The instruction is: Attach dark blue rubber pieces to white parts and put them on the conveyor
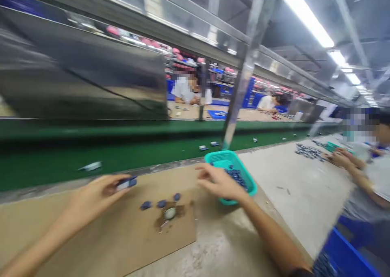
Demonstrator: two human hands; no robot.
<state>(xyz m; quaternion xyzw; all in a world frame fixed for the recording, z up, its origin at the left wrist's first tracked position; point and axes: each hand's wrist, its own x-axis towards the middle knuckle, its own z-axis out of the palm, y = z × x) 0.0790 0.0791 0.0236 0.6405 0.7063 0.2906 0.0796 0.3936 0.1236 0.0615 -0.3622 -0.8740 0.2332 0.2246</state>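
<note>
Pinching a small blue-and-white part (126, 182) between thumb and fingertips, the person's left hand (94, 193) hangs just above a sheet of brown cardboard (128, 244) lying on a pale work bench (292, 187). Three dark blue pieces (161, 204) sit in a loose row on the cardboard, just beside a round silver piece (170, 213) in a brown smear (160, 222). The right hand (221, 183) is spread, its fingers apart, over the near side of a teal plastic basket (228, 157), which holds a heap of small dark blue parts (236, 177) (blur hides whether the fingertips touch them). Past the bench edge runs a green conveyor belt (137, 151), carrying a few scattered small parts (203, 148). Farther along the bench on the right, a co-worker's hands (341, 158) are close to a loose pile of dark parts (308, 151) and a second teal basket (332, 147), while a blue plastic crate (344, 256) sits at the lower right. Across the belt, beyond a steel post (243, 70), a seated worker (185, 90) and another (268, 102) are at a far bench (240, 114) with a blue tray (217, 114) on it, under fluorescent lamps (306, 17).
</note>
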